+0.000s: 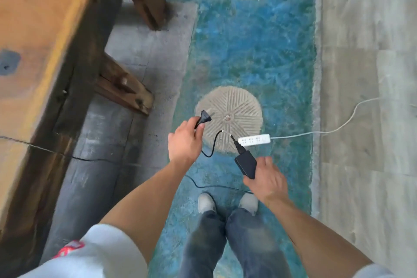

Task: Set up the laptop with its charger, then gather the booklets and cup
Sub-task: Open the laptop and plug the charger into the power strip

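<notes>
Plug [204,118], black, two-pin: I log it pinched in the fingers [199,129] of the left hand [184,142], prongs pointing up and away from the person, towards the far rim of the round grooved stone [234,117] set into the blue floor [259,52]. Charger brick [246,164], black, oblong: gripped at its near end by the right hand [266,179], fingers curled round it, long axis running from that hand forward and left. Short cord [213,144] loops between plug and brick; a second thin lead [216,186] trails along the floor near the shoes. White power strip [255,139]: lies on the floor at the stone's right edge, long axis running left to right, its white cable [327,131] leading away to the right. Key relation, as I read it: the strip sits to the right of the plug-holding fingers and below them, just beyond the tip of the brick, so the right hand is nearer to it than the left; the plug would need carrying rightwards, prongs turned down, to meet the sockets. Wooden desk [33,52] stands well to the left. Laptop, booklets and cup: not in view.
</notes>
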`<state>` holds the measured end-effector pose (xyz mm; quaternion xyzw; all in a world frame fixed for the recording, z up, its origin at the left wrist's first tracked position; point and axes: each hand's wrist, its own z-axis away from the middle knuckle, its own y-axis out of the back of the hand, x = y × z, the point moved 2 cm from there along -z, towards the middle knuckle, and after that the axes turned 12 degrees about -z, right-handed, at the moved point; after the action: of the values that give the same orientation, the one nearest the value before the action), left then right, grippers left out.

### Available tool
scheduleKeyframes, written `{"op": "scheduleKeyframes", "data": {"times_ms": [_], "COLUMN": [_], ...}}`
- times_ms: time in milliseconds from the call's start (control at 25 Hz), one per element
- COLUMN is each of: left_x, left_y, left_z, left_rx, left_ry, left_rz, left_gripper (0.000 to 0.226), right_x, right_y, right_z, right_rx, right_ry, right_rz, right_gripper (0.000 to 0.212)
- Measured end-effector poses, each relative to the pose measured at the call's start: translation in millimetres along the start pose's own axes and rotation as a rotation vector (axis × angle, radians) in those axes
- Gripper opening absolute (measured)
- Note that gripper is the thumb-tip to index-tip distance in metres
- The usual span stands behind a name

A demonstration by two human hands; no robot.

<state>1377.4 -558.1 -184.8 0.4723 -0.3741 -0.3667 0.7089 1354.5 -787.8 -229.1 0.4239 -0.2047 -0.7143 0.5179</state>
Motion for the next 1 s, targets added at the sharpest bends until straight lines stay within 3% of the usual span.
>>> {"op": "scheduleKeyframes", "data": {"times_ms": [240, 560, 800, 1000], "left_x": [-44.8, -47.9, -24.4, -8.6], "left_y": [-183.8, -370.3, -458.6, -491.4], "left_z": [-38.6, -102.7, -151.3, -178.3], "left_rx": [-0.136, -0.218, -0.318, -0.359], "left_ry": [-0.002, -0.218, -0.270, -0.251], "left_rz": [-0.132, -0.268, -0.157, -0.162], "left_gripper": [0.037, 0.039, 0.037, 0.033], "right_x": [67.6, 151.5, 205.5, 228.9], "right_y": [-149.4, -298.2, -353.8, -369.4], "right_z": [-86.5, -190.9, -246.2, -271.7], "right_rx": [-0.091, -0.143, -0.137, -0.131], "right_ry": [-0.034, -0.053, -0.119, -0.108], "right_rz": [0.018, 0.057, 0.017, 0.040], "right_gripper": [0.048, 0.047, 0.050, 0.058]}}
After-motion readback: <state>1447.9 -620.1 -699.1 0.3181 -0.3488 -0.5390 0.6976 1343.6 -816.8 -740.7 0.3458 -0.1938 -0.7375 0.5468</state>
